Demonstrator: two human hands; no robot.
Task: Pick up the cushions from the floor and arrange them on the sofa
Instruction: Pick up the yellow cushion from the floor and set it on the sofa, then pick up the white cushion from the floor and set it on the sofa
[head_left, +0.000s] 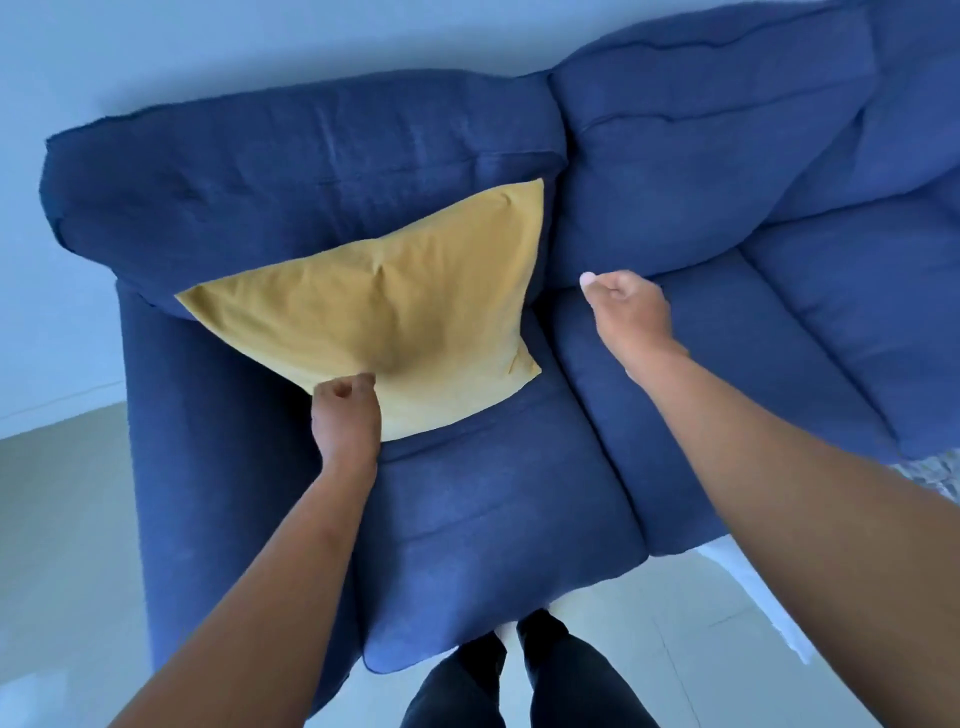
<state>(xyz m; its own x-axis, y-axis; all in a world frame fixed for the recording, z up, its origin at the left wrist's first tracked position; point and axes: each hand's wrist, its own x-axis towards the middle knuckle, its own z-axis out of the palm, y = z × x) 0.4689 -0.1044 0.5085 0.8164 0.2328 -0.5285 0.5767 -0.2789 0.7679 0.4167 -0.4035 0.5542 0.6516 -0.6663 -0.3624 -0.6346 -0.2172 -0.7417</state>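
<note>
A: What sits on the sofa (498, 499)?

B: One yellow cushion (384, 317), square, soft and creased, on the left seat, leaning against the blue backrest beside the armrest.

A: And the person's hands?

B: Two bare hands. The left hand (345, 413) is curled at the cushion's lower edge; whether it grips cannot be told. The right hand (626, 312) hovers loosely closed above the seat, empty.
</note>
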